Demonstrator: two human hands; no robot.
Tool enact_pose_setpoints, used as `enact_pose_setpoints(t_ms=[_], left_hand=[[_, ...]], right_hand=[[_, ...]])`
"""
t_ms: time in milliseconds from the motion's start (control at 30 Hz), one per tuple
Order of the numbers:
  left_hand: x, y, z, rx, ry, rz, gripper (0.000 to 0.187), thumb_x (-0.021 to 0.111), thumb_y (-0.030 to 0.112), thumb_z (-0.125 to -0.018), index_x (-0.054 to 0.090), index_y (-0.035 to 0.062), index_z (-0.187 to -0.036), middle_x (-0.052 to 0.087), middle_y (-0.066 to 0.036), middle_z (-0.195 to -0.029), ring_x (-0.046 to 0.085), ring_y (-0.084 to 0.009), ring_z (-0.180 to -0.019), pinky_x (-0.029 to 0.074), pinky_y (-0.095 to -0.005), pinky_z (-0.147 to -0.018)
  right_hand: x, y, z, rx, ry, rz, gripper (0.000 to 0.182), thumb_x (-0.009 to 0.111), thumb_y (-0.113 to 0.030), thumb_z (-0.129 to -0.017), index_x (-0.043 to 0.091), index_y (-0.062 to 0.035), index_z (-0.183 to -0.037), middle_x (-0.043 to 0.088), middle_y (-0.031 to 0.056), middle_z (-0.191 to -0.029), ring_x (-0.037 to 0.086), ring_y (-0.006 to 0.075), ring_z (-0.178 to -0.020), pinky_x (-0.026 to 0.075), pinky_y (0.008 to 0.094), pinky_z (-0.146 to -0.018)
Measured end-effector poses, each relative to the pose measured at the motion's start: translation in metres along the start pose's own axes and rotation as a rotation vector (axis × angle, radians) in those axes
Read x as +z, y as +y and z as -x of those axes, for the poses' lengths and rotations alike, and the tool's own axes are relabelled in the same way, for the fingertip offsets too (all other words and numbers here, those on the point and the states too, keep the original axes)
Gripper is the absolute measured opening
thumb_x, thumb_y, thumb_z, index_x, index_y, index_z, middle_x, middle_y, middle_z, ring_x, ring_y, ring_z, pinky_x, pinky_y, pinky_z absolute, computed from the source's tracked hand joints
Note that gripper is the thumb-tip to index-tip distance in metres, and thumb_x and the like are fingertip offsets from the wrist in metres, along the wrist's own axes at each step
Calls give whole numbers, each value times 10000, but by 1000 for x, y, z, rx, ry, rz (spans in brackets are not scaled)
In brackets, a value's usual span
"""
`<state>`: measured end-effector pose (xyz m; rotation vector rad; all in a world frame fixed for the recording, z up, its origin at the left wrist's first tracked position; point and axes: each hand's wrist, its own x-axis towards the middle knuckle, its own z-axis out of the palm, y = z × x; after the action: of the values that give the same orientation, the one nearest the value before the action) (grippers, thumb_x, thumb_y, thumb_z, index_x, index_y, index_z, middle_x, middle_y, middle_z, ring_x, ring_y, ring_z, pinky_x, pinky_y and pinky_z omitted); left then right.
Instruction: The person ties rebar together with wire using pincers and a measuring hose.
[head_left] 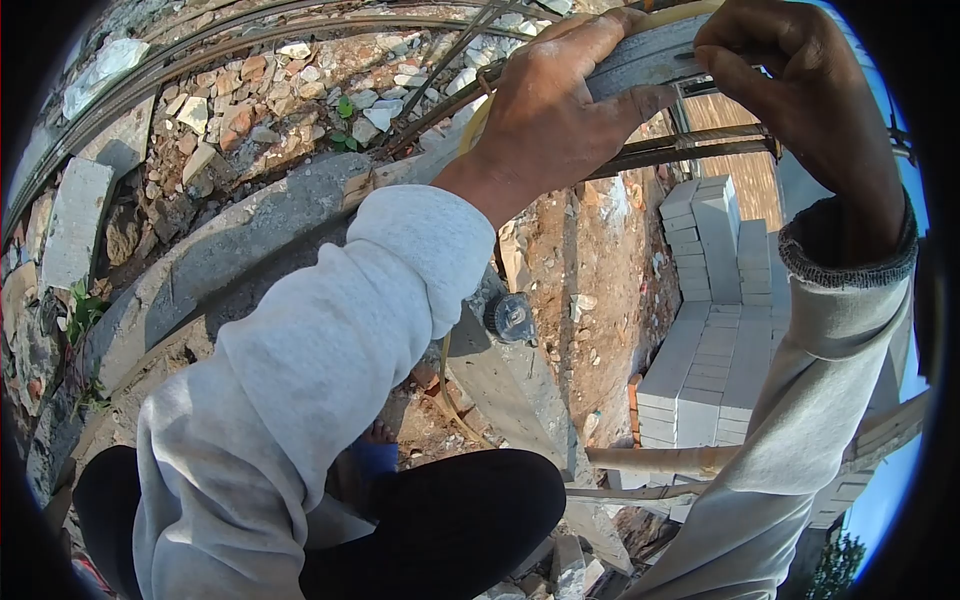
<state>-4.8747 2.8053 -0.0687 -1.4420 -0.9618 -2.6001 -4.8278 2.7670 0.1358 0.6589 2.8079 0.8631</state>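
At the top of the head view, my left hand lies over a grey, weathered board, its thumb along the near side and its fingers over the far edge. Close by on the right, my right hand is curled in a pinch at the board's other end. Whatever is between those fingertips is hidden. A yellowish hose runs along behind the board and reappears left of my left wrist. Just below both hands, ribbed steel bars cross the view.
Broken brick and stone rubble covers the upper left, with long steel rods over it. A concrete beam slants across the left. Grey blocks stand stacked below right, behind a wooden pole. A dark round object sits on concrete.
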Motion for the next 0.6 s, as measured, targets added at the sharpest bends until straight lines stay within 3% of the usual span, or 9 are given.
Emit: enact_pose_setpoints(t_ms=[67, 167, 267, 367, 467, 567, 600], left_hand=[[8, -16, 6, 116, -9, -13, 345, 746, 137, -914, 667, 18, -1228, 680, -217, -1224, 694, -335, -1051, 554, -384, -887], [3, -30, 8, 369, -21, -304, 327, 746, 115, -885, 702, 106, -1209, 668, -209, -1270, 686, -333, -1095, 551, -398, -899], [6, -25, 10, 242, -16, -161, 351, 739, 110, -863, 712, 161, -1209, 670, -198, -1276, 671, -325, -1136, 541, -403, -921], [5, -21, 8, 179, -37, -92, 342, 720, 114, -881, 709, 145, -1222, 654, -187, -1316, 654, -315, -1171, 528, -401, -944], [0, -13, 16, 312, -113, -618, 326, 712, 126, -909, 708, 133, -1235, 637, -192, -1352, 643, -305, -1195, 523, -388, -952], [7, -19, 12, 1, -114, 27, 346, 704, 140, -930, 681, 95, -1273, 626, -198, -1380, 641, -285, -1211, 520, -370, -955], [16, -35, 13, 117, -78, 88, 362, 708, 143, -930, 670, 75, -1283, 632, -196, -1373, 643, -273, -1211, 520, -368, -955]], right_hand=[[1, 3, 2, -19, -4, -10, 67, 713, -13, -801, 718, 50, -781, 714, 127, -752, 681, 167, -680, 560, 307, -636], [2, 5, 1, -30, -10, -20, 69, 713, -15, -802, 718, 51, -782, 713, 127, -749, 679, 166, -677, 559, 307, -636], [2, 6, 1, -36, -12, -33, 71, 712, -16, -803, 718, 52, -782, 711, 127, -746, 677, 164, -674, 558, 306, -636], [2, 7, 1, -37, -16, -41, 73, 711, -17, -804, 718, 53, -783, 710, 127, -743, 675, 163, -671, 556, 306, -636], [2, 11, 0, -36, -33, -70, 75, 710, -18, -804, 718, 54, -784, 709, 127, -740, 673, 161, -668, 555, 306, -636], [2, 11, -3, -27, -41, -86, 79, 709, -21, -805, 715, 54, -781, 708, 128, -738, 672, 162, -668, 556, 305, -641], [1, 9, -3, -29, -42, -78, 82, 709, -22, -806, 713, 54, -777, 708, 128, -738, 674, 165, -669, 557, 304, -645]])
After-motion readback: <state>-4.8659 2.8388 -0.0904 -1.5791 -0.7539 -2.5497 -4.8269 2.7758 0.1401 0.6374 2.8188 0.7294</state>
